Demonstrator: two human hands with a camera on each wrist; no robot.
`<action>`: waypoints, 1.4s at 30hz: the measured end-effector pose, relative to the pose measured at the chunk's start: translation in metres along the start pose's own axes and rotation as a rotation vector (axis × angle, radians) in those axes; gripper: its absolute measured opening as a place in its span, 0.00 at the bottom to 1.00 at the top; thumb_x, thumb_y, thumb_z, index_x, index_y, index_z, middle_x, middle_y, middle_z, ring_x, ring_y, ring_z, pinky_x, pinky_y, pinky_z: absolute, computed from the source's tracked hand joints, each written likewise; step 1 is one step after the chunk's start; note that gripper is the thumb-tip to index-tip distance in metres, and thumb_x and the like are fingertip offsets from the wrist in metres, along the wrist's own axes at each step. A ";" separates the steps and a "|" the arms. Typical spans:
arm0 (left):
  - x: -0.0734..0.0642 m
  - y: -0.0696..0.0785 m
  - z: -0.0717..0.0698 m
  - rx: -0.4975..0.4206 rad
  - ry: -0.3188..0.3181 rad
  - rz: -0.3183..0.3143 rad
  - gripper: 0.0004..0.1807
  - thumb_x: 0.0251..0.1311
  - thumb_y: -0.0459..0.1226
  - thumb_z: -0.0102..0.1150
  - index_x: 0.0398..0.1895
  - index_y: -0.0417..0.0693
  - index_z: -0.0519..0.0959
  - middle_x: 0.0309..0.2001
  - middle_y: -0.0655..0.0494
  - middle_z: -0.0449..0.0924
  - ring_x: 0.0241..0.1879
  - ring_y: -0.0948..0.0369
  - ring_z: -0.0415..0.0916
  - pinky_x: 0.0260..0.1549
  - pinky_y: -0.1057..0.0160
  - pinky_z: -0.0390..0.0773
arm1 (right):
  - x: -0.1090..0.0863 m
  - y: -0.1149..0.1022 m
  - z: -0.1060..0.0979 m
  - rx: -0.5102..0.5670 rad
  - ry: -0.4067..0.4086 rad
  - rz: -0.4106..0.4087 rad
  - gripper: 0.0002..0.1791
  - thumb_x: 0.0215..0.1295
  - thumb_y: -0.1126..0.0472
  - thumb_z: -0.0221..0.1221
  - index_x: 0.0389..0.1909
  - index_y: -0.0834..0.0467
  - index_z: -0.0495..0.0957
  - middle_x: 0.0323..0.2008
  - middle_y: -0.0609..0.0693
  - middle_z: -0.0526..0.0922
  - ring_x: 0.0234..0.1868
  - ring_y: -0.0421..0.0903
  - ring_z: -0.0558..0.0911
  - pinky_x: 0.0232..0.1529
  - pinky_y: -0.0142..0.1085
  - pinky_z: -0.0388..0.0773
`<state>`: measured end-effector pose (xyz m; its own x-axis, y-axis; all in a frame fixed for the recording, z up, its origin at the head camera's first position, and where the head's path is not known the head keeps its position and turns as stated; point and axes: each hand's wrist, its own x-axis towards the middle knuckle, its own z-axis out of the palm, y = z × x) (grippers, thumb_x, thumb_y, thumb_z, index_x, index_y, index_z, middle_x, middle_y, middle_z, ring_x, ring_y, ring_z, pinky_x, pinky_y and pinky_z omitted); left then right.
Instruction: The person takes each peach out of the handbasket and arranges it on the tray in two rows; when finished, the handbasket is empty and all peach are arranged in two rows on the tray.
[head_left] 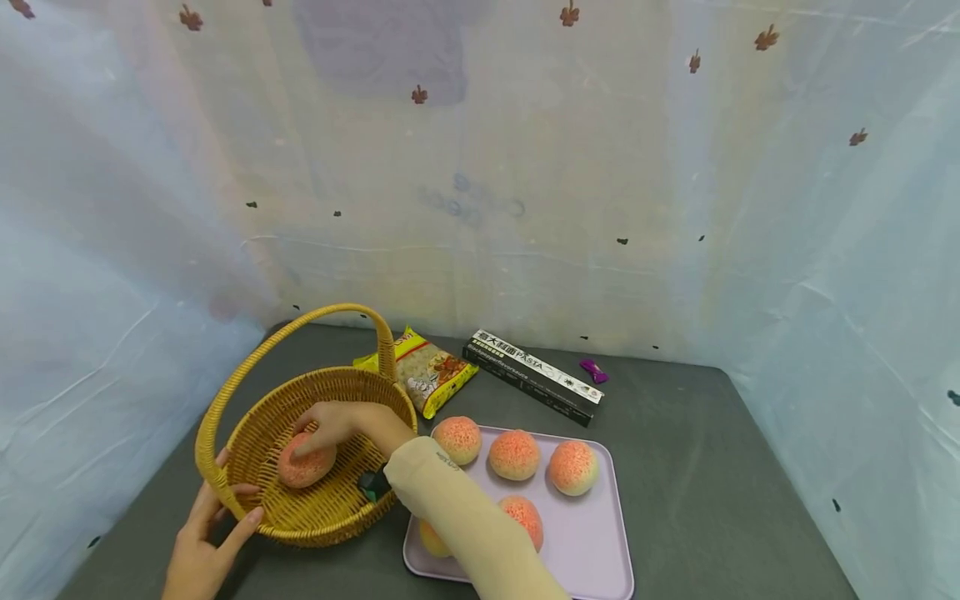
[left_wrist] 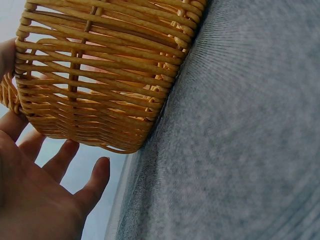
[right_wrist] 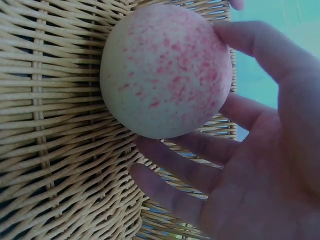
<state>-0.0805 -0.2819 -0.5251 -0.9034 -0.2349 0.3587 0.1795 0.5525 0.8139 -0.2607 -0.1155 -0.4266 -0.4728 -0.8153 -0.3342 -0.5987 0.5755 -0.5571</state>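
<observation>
A yellow-brown wicker basket (head_left: 311, 533) with a tall arched handle stands at the left of the table. Inside it, my right hand (head_left: 333, 423) holds a pink-speckled peach (head_left: 306, 467) close over the woven bottom. The right wrist view shows the thumb on one side of the peach (right_wrist: 167, 75) and fingers on the other. My left hand (head_left: 201, 537) grips the basket's near-left rim at the foot of the handle. In the left wrist view, its fingers lie spread along the outer weave (left_wrist: 100, 75).
A lilac tray (head_left: 596, 550) with several peaches (head_left: 514, 454) lies right of the basket, partly behind my right sleeve (head_left: 472, 517). Behind stand a yellow food packet (head_left: 431, 371) and a black pasta box (head_left: 532, 375). A small purple-wrapped sweet (head_left: 594, 371) lies at the back.
</observation>
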 end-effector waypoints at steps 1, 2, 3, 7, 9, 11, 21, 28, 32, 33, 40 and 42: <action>0.000 0.000 0.000 -0.003 0.001 0.002 0.46 0.64 0.29 0.63 0.80 0.59 0.50 0.52 0.69 0.73 0.52 0.82 0.65 0.43 0.83 0.62 | 0.000 0.000 0.000 0.003 -0.006 -0.023 0.29 0.71 0.49 0.58 0.70 0.52 0.70 0.66 0.41 0.72 0.64 0.34 0.71 0.53 0.23 0.68; 0.000 0.000 0.000 -0.004 0.001 0.002 0.46 0.64 0.29 0.63 0.80 0.59 0.50 0.52 0.69 0.73 0.52 0.82 0.65 0.43 0.84 0.62 | 0.000 0.001 0.000 0.008 -0.008 -0.052 0.28 0.72 0.50 0.58 0.70 0.53 0.70 0.66 0.42 0.73 0.63 0.34 0.72 0.53 0.22 0.67; 0.000 0.000 0.000 -0.003 0.001 0.000 0.46 0.65 0.29 0.63 0.80 0.59 0.50 0.52 0.70 0.74 0.53 0.82 0.65 0.43 0.83 0.62 | 0.001 0.001 0.000 0.007 -0.009 -0.085 0.26 0.73 0.52 0.57 0.69 0.54 0.71 0.65 0.43 0.74 0.62 0.34 0.72 0.53 0.21 0.67; 0.000 0.001 0.000 -0.005 -0.004 -0.014 0.46 0.65 0.30 0.63 0.80 0.60 0.50 0.51 0.69 0.74 0.53 0.82 0.64 0.43 0.82 0.62 | 0.003 0.000 -0.001 0.010 -0.035 -0.203 0.23 0.73 0.60 0.58 0.67 0.58 0.74 0.62 0.47 0.78 0.56 0.33 0.75 0.50 0.19 0.67; 0.000 0.001 0.001 0.000 -0.007 -0.022 0.46 0.65 0.30 0.63 0.80 0.61 0.49 0.50 0.69 0.74 0.53 0.82 0.64 0.43 0.81 0.62 | 0.004 -0.001 0.000 0.019 -0.061 -0.189 0.25 0.70 0.61 0.62 0.67 0.57 0.74 0.61 0.45 0.78 0.54 0.32 0.75 0.48 0.19 0.68; 0.000 0.002 0.001 0.003 -0.008 -0.025 0.46 0.65 0.30 0.63 0.80 0.61 0.49 0.50 0.68 0.74 0.52 0.82 0.64 0.43 0.81 0.62 | 0.005 -0.002 0.002 0.026 -0.080 -0.144 0.29 0.65 0.61 0.66 0.67 0.55 0.73 0.60 0.43 0.77 0.53 0.31 0.74 0.46 0.20 0.69; 0.000 0.004 0.001 0.009 -0.010 -0.020 0.46 0.65 0.31 0.63 0.80 0.60 0.50 0.51 0.68 0.74 0.52 0.82 0.64 0.44 0.82 0.62 | 0.003 -0.001 0.002 -0.018 -0.103 -0.093 0.34 0.59 0.61 0.72 0.67 0.54 0.72 0.56 0.42 0.76 0.52 0.33 0.74 0.46 0.21 0.69; 0.000 0.002 0.002 0.001 -0.014 -0.025 0.46 0.66 0.31 0.63 0.80 0.61 0.49 0.49 0.72 0.74 0.53 0.83 0.62 0.44 0.83 0.62 | -0.003 -0.003 -0.001 -0.041 -0.094 -0.100 0.34 0.58 0.60 0.72 0.67 0.55 0.73 0.56 0.43 0.78 0.52 0.33 0.75 0.45 0.21 0.69; 0.000 0.000 0.003 -0.013 -0.006 -0.020 0.46 0.65 0.30 0.63 0.80 0.60 0.50 0.51 0.71 0.74 0.54 0.82 0.62 0.45 0.83 0.62 | -0.007 -0.004 -0.005 -0.053 -0.084 -0.116 0.35 0.59 0.61 0.72 0.68 0.57 0.72 0.58 0.43 0.78 0.52 0.33 0.75 0.45 0.20 0.70; 0.000 0.000 0.002 -0.014 -0.003 -0.017 0.46 0.65 0.30 0.63 0.80 0.60 0.50 0.52 0.71 0.73 0.54 0.82 0.62 0.45 0.83 0.62 | -0.009 -0.004 -0.006 -0.054 -0.077 -0.124 0.34 0.59 0.61 0.71 0.68 0.57 0.72 0.59 0.44 0.78 0.52 0.33 0.75 0.45 0.20 0.69; 0.001 -0.002 0.001 -0.002 0.015 -0.009 0.46 0.64 0.29 0.64 0.80 0.58 0.51 0.52 0.71 0.74 0.52 0.82 0.66 0.43 0.84 0.62 | -0.030 -0.004 -0.021 -0.002 -0.027 -0.203 0.35 0.60 0.59 0.71 0.68 0.60 0.71 0.62 0.46 0.77 0.52 0.32 0.76 0.46 0.20 0.70; 0.001 -0.003 0.000 0.001 0.014 -0.015 0.45 0.65 0.29 0.63 0.80 0.58 0.52 0.59 0.66 0.73 0.55 0.81 0.64 0.43 0.83 0.61 | -0.038 -0.002 -0.027 0.016 -0.009 -0.229 0.36 0.60 0.59 0.71 0.68 0.60 0.70 0.62 0.47 0.77 0.52 0.32 0.76 0.47 0.20 0.71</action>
<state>-0.0824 -0.2834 -0.5271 -0.9003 -0.2547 0.3529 0.1655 0.5497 0.8188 -0.2590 -0.0839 -0.3926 -0.3199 -0.9253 -0.2039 -0.6795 0.3740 -0.6311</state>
